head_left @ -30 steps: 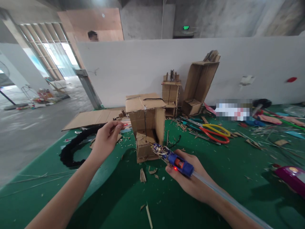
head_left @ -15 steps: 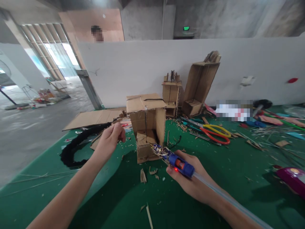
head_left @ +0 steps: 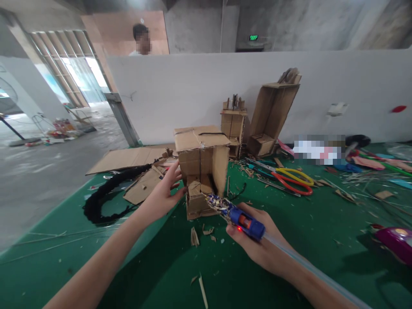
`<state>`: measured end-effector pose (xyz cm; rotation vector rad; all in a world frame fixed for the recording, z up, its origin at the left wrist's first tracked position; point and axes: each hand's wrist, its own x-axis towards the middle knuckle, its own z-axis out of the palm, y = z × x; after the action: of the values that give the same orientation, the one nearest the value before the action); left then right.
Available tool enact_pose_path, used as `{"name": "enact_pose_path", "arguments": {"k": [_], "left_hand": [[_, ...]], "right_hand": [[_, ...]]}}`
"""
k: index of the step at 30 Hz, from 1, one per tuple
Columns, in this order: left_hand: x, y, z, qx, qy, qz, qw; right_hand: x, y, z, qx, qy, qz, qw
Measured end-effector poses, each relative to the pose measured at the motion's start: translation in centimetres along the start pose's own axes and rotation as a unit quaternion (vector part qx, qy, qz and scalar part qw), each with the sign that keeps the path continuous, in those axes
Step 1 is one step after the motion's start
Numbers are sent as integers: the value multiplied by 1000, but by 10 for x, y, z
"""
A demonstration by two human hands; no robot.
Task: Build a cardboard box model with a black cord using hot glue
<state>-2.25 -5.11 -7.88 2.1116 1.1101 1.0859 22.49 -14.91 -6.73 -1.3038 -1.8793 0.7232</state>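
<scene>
A small cardboard box with an open front [head_left: 220, 171] stands upright on the green table, a dark cord running down inside it. My left hand [head_left: 165, 186] is at its left side, fingers spread and thumb at the lower edge; whether it presses on the wall I cannot tell. My right hand [head_left: 254, 244] grips a blue glue gun [head_left: 247, 223] with a red light lit and a clear glue stick out of its back. Its nozzle, crusted with scraps, points at the box's lower front ledge.
Behind stand a smaller cardboard structure [head_left: 232, 124] and a tall one [head_left: 272, 111]. Scissors with yellow and red handles [head_left: 298, 180] lie to the right, a purple tool [head_left: 394, 242] at the far right. A black fuzzy coil [head_left: 92, 208] and flat cardboard [head_left: 125, 159] lie left.
My left hand has gone from a loosely closed pose left of the box to spread fingers at its side. The glue gun stays by the ledge. A person's head beyond the partition has risen.
</scene>
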Motion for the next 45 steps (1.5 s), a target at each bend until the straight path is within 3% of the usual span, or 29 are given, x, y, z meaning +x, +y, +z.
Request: {"name": "enact_pose_path", "arguments": {"k": [4, 11, 15, 17, 21, 25, 30, 32, 34, 36, 37, 38, 40, 42, 45], "left_hand": [[1, 15, 1, 73, 13, -22, 997], [0, 23, 1, 127, -49, -33, 990], [0, 22, -8, 22, -44, -21, 999], [1, 21, -14, -95, 19, -33, 995], [4, 15, -20, -291, 142, -99, 941], [6, 9, -19, -340, 155, -141, 917], [8, 8, -17, -319, 152, -140, 925], [7, 13, -18, -249, 179, -106, 946], [4, 20, -18, -133, 266, -23, 954], [-3, 30, -17, 5, 355, 92, 930], [-8, 35, -15, 75, 361, 148, 918], [-12, 39, -13, 136, 331, 195, 913], [-20, 45, -8, 234, 212, 266, 911], [-23, 49, -2, 306, 90, 276, 907], [-21, 51, 6, 383, 2, 238, 893]], "right_hand": [[1, 0, -2, 18, 14, 13, 1000], [-1, 5, -8, 61, 10, 48, 997], [-1, 8, -8, 64, 25, 57, 996], [-1, 9, -9, 62, 34, 52, 996], [-3, 13, -20, 53, 17, 33, 998], [-2, 19, -35, 65, 32, -7, 997], [2, 18, -43, 46, 27, 3, 999], [1, 15, -41, 40, 14, 19, 999], [-1, 13, -36, 37, 23, 54, 998], [-3, 13, -28, 33, 47, 111, 992], [-4, 14, -24, 32, 49, 135, 989], [-4, 14, -20, 34, 43, 148, 987], [-3, 15, -12, 40, 27, 148, 988], [-1, 12, -6, 39, 24, 143, 989], [2, 1, -1, 30, 15, 162, 986]]}}
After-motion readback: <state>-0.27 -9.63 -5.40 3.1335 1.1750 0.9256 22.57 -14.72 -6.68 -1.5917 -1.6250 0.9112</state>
